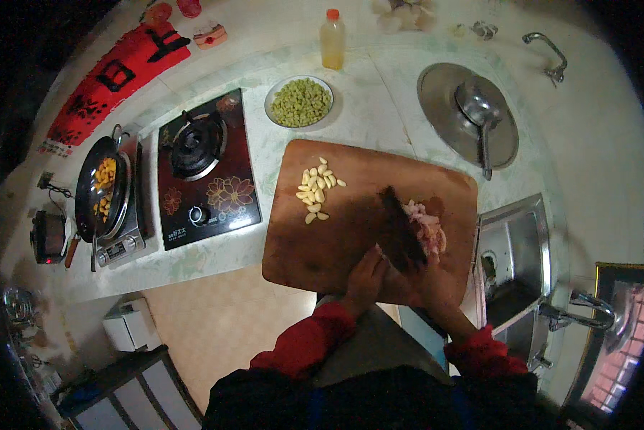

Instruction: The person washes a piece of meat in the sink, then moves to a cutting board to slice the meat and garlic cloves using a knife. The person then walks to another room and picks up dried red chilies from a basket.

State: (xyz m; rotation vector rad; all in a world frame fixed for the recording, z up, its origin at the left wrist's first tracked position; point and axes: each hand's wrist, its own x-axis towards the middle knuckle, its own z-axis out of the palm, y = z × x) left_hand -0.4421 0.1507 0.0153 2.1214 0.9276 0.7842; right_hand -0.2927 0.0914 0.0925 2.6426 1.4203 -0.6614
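A dark-bladed kitchen knife (400, 228) stands over the wooden cutting board (322, 252), its tip pointing away from me. My right hand (432, 285) is closed around its near end, and the handle is hidden in the grip. Just right of the blade lies a heap of cut pale-pink raw meat (428, 228). My left hand (366, 277) is at the board's near edge, with fingertips close to the blade's left side; whether they pinch a small piece is too dim to tell. Peeled garlic cloves (317, 188) are spread on the board's left half.
Beyond the board are a plate of green beans or peas (300, 102) and a bottle of yellow liquid (333, 43). A gas hob (209, 204) and a wok (85, 188) stand left. A ladle (480, 107) rests on a round metal lid (435, 91); right is a steel sink (539, 236).
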